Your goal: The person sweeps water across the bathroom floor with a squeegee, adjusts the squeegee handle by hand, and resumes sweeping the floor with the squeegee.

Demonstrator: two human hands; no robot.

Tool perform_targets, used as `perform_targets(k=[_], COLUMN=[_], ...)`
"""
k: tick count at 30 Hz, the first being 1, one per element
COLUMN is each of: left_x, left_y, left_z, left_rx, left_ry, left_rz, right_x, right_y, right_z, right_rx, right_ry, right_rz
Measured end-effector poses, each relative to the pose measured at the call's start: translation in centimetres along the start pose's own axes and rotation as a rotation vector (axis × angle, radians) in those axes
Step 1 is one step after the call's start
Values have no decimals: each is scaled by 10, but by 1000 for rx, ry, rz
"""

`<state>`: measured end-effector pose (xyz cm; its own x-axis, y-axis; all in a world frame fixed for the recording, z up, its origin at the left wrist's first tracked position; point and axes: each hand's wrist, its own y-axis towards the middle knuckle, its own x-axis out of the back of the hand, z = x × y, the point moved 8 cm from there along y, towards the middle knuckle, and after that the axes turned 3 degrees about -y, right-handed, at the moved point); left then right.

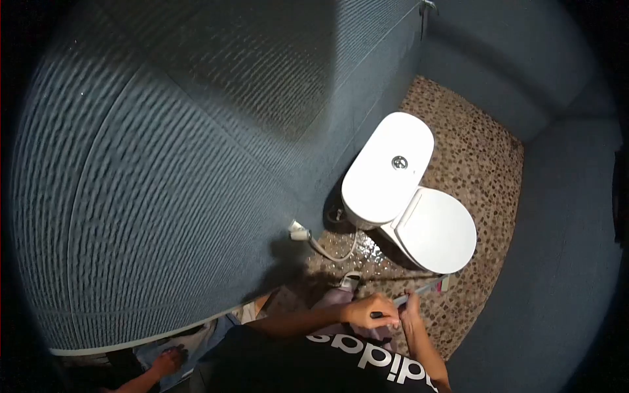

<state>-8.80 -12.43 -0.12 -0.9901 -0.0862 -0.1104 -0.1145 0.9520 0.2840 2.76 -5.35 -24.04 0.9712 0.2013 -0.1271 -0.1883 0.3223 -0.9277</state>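
Both of my hands are closed on a thin, light-coloured stick in front of my black shirt. My left hand wraps round its near part, where a black end shows by the fingers. Farther along, my right hand grips the same stick. Its far end, pink and pale, reaches low toward the pebbled floor near the front of a white toilet; the exact kind of tool is too small to tell. The toilet's lid is down, and the stick appears apart from it.
A white sprayer with a hose is on the ribbed grey wall at left. Wet, shiny pebbled floor lies beside the toilet. Another person's hand shows at lower left. A slipper is below.
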Motion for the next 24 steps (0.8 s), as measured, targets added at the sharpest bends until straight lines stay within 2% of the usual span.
perform_targets(k=[4,6,9,12,15,22,24], left_x=[1,1,-4,2,3,-5,-10], left_y=[4,1,-5,-4,-2,-1,2], left_z=[-4,-7,-4,-3,7,3,7], left_rx=[-31,6,53,43,76,64,98], left_ry=[-15,-22,-35,-29,-27,-22,5], left_rz=[0,20,74,45,44,96,114], right_x=[-5,-9,0,6,5,19,12], right_y=[-18,-21,-15,5,5,16,3], right_z=[8,6,-10,-16,-14,-17,-13], right_rx=[16,19,-69,-84,-107,-5,-95], right_ry=[-19,-52,-75,-55,-1,23,-12], right_rz=[-68,-13,-74,-12,-41,-83,34])
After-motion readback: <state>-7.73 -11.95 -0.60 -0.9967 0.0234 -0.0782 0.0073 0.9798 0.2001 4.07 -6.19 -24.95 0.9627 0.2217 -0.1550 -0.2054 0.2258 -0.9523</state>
